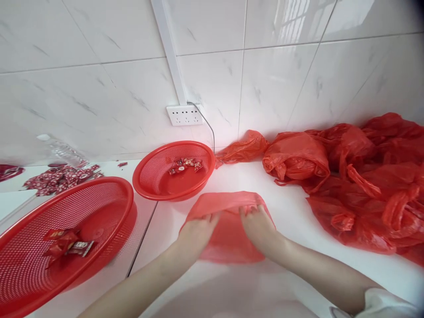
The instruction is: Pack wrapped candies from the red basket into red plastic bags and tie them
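While your left hand and right hand are grasping the thin red bag by its upper fold, both sets of fingers are reaching in under the film. The bag is lying on the white tabletop, directly in front of you. For good control, you should be pinching one layer per hand and easing them apart evenly, since film this thin is probably clinging to itself and could be tearing under a sharp tug.

Just beyond the bag and to its left, the smaller red basket is holding a few wrapped pieces; farther left of the bag, the larger basket is holding others. To the bag's right, crumpled red bags are lying heaped.

Your fingertips are partly hiding behind the film, blurring makes their exact grip hard to read, and you cannot be telling what, if anything, the bag is containing. The larger basket is running off the left edge.
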`<state>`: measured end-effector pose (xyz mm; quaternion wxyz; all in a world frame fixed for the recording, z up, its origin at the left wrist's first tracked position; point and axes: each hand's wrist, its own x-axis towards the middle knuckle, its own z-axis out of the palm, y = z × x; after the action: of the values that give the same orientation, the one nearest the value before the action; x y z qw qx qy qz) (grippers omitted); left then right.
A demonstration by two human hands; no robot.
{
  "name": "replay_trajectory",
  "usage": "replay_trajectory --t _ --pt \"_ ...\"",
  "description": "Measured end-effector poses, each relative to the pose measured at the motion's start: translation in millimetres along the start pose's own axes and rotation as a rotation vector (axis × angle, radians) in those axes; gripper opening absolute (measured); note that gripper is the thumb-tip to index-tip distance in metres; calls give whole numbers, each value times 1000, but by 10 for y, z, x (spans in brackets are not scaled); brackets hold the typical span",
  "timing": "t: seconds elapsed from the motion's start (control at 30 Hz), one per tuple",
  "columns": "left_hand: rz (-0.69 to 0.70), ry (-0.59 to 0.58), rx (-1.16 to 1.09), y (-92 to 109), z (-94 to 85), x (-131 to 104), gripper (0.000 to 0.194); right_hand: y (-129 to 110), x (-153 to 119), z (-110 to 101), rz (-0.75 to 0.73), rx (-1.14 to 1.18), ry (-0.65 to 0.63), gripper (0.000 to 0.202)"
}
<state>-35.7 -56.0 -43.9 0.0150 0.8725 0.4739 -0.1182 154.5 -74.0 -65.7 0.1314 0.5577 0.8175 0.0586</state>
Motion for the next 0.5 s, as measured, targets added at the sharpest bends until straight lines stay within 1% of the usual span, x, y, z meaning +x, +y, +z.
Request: replay_trajectory --t 0.07,0.13,0.17,0.23,0.33,0.37,0.47,0.5 --pt "-29 -17 45 -123 -51 12 53 123 80 156 25 11 -89 42" --pt "-48 -5 7 -224 -77 -3 45 265 90 215 -29 37 -118 40" --pt "-59 -8 -34 -257 -82 -17 40 333 80 214 -69 45 -120 35" --pt "-64 -50 -128 -280 -81 -43 33 456 55 176 -140 80 -88 25" --pt "-48 -94 -218 -252 -36 -41 34 602 53 118 -153 218 -19 17" --pt "-44 -95 -229 -242 -7 -25 36 639 66 119 -150 281 -12 21" --pt "-22 -98 -278 -258 106 51 34 713 133 195 -217 450 -11 55" --pt "-10 -103 -308 -281 143 81 32 730 158 234 -251 492 -10 61"
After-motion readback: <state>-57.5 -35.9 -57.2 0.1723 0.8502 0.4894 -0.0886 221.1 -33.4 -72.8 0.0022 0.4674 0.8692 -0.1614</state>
